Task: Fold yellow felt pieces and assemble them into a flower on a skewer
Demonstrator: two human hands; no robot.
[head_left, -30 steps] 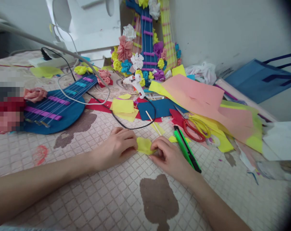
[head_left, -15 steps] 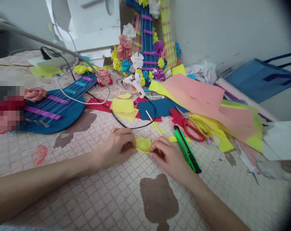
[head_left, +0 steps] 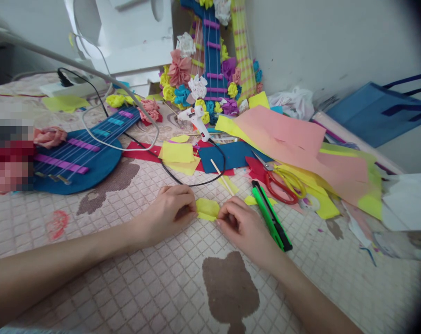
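Note:
A small piece of yellow crepe paper (head_left: 207,208) is stretched between my two hands just above the patterned tablecloth, with a fold along its near edge. My left hand (head_left: 173,206) pinches its left end between thumb and fingers. The right end is pinched by my right hand (head_left: 241,225). Close beside my right hand lies a green utility knife (head_left: 271,215), with yellow scraps (head_left: 254,200) near its tip. A thin pale stick (head_left: 221,177) rests just beyond the paper.
Behind my hands stands a white glue gun (head_left: 196,121) with a black cord. Red-and-yellow scissors (head_left: 281,184) lie at the right among pink paper sheets (head_left: 283,127). A blue paper guitar (head_left: 88,162) is at the left. Decorated guitars (head_left: 213,60) lean at the back.
The near edge of the yellow paper now shows a clearer fold between my fingers. Both hands stay in nearly the same place.

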